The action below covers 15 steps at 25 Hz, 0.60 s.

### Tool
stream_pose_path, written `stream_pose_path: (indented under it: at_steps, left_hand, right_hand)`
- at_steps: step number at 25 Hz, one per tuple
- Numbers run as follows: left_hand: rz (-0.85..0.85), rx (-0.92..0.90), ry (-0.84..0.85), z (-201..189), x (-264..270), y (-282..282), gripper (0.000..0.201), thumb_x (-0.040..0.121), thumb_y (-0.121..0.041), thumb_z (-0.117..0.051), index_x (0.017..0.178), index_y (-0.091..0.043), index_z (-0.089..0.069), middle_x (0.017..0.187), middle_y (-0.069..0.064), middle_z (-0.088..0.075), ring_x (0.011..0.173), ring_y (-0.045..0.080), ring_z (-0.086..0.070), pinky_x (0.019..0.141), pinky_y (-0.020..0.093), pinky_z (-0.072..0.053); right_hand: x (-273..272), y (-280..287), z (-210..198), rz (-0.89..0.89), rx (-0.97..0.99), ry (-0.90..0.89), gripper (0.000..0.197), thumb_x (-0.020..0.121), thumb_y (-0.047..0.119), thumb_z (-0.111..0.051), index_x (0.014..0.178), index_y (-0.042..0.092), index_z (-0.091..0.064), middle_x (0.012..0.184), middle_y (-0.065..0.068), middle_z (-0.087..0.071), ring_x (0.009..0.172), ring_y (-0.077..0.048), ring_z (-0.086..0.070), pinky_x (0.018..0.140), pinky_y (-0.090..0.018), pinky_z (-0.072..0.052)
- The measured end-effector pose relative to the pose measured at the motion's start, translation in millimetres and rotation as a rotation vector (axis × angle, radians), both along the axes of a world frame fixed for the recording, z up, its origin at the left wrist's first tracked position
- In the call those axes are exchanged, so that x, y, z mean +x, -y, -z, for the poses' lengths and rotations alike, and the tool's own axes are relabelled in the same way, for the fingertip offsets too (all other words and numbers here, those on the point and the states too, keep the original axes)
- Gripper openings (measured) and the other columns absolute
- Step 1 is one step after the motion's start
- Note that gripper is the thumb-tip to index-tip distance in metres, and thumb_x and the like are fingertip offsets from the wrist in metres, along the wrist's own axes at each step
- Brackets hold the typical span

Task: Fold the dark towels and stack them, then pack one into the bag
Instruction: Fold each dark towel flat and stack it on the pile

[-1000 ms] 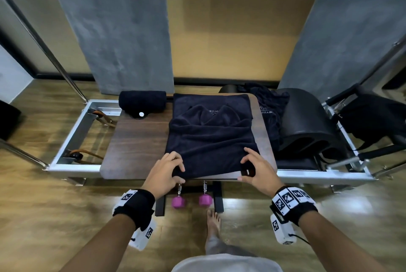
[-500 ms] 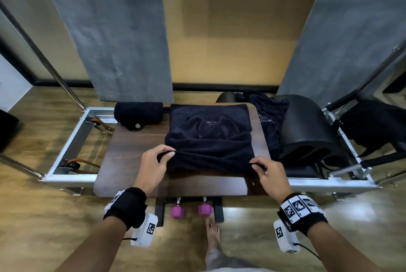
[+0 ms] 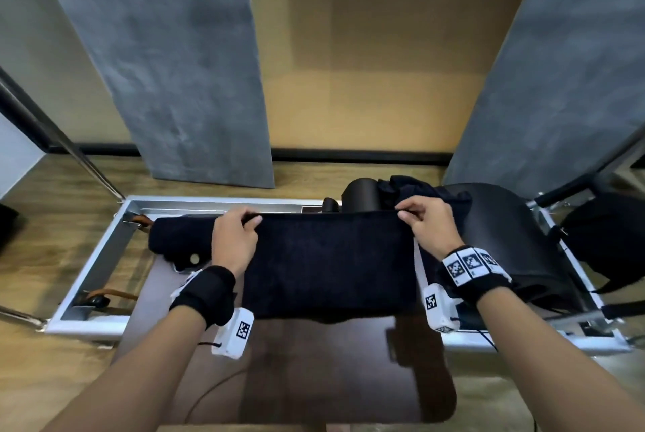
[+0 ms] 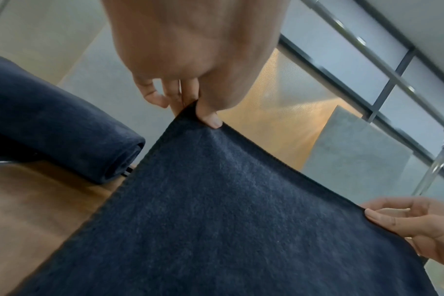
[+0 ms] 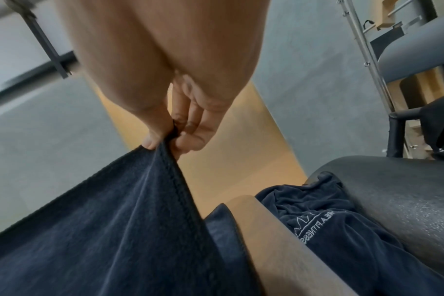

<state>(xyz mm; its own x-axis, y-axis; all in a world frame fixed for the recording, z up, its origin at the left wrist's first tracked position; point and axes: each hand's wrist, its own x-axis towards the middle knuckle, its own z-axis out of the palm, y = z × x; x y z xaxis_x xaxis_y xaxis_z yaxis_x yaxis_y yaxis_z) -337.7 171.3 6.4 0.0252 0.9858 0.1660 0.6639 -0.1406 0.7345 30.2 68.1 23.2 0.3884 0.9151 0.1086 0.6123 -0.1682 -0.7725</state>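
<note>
- Head view: a dark towel is held up over the wooden surface, its top edge stretched level between both hands and its lower edge hanging just above the surface.
- Left hand is closed on the top-left corner, thumb in front and fingers curled over the edge; right hand is pinched on the top-right corner.
- A rolled dark towel is seen at the far left of the surface, just beside the left hand, partly hidden by it.
- A crumpled dark towel is seen behind the right hand, against a black padded barrel. A metal frame runs round the surface. A dark bag-like shape sits at far right; what it is cannot be told.
- Left wrist view: the held towel's corner is pinched between thumb and fingers of the left hand; the cloth spreads taut to the right hand, which grips the opposite corner. The rolled towel lies on the surface to the left.
- Right wrist view: the right hand pinches the hemmed corner between thumb and fingertips; the cloth drapes down-left. The crumpled towel, with pale embroidered lettering, lies between the surface edge and the barrel.
</note>
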Motion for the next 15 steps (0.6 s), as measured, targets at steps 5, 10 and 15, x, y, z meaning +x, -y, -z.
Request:
stream_pose_path:
  at_steps: [5,10,15]
  left_hand:
    - [0.048,-0.093,-0.421,13.7,18.1,-33.4,0.010,0.099,-0.013,-0.068,0.095,-0.015,-0.076,0.102,0.004,-0.074,0.108,0.030,-0.064,0.092,0.041,-0.043]
    - [0.141,-0.098,-0.672,19.3,25.1,-41.5,0.015,0.101,-0.016,-0.063,0.095,-0.022,-0.074,0.097,-0.004,-0.074,0.107,0.020,-0.063,0.096,0.035,-0.029]
    - [0.174,-0.046,-0.652,20.1,26.0,-42.1,0.017,0.100,-0.014,-0.064,0.091,-0.025,-0.074,0.095,-0.008,-0.070,0.101,0.016,-0.058,0.094,0.039,-0.026]
  right_hand:
    - [12.0,-47.0,38.3,-0.017,-0.217,0.114,0.005,0.088,0.011,-0.081,0.087,0.016,-0.080,0.085,0.003,-0.072,0.088,-0.017,-0.068,0.083,-0.033,-0.054]
    - [13.6,-54.8,63.6,-0.047,-0.304,0.188,0.005,0.087,0.018,-0.082,0.088,0.015,-0.077,0.091,0.004,-0.067,0.090,-0.019,-0.065,0.085,-0.038,-0.055]
    - [9.3,-51.1,70.0,-0.038,-0.321,0.172,0.013,0.087,0.015,-0.080,0.097,0.022,-0.077,0.095,0.005,-0.069,0.093,-0.018,-0.065,0.088,-0.038,-0.054]
